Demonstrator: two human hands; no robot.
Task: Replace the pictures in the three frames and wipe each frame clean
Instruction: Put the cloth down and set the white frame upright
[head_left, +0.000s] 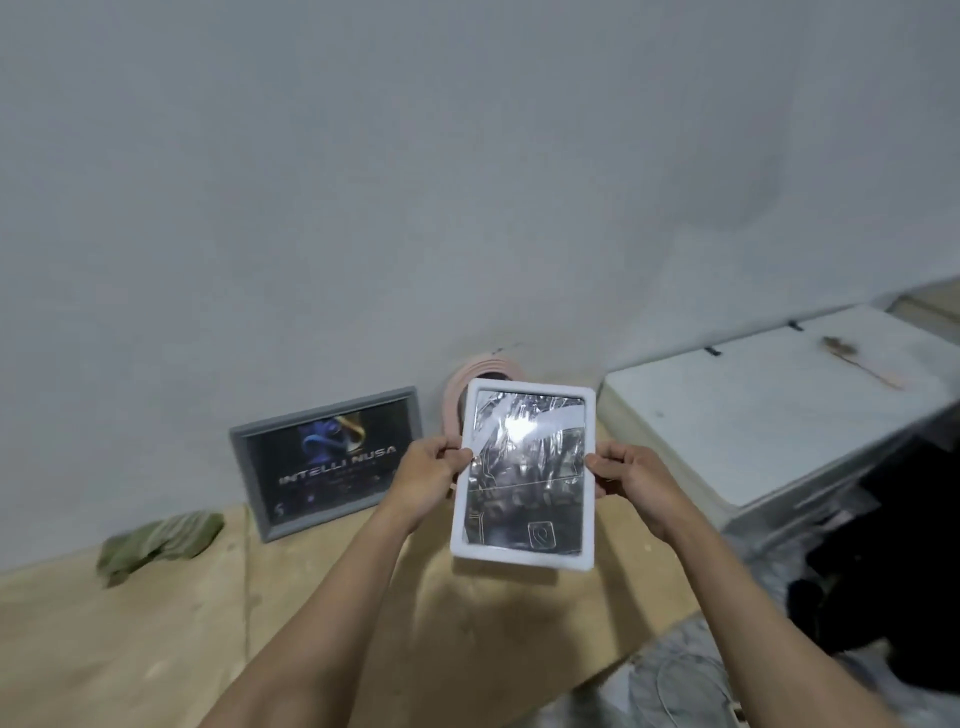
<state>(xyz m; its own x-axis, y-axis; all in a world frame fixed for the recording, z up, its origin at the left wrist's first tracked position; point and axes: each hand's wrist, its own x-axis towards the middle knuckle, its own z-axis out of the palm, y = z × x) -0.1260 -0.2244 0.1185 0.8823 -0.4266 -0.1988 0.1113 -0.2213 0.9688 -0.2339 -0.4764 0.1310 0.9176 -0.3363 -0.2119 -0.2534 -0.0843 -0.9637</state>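
Pale wall behind wooden table (156, 649): your left hand (423, 475) and right hand (631, 480), fingers clamped on opposite edges, hold white frame (522, 558) upright above it, likely for inspection; grey frame (249, 467) leans against wall, green cloth (156, 543) within reach.

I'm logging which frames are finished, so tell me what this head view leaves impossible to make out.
- Pink frame: mostly hidden behind the white frame; its picture is unseen.
- White frame's picture: glare washes out the upper glass.
- Grey frame: small print below the title is blurred.
- Green cloth: motion-blurred.
- Whether any frame is wiped clean: undeterminable.
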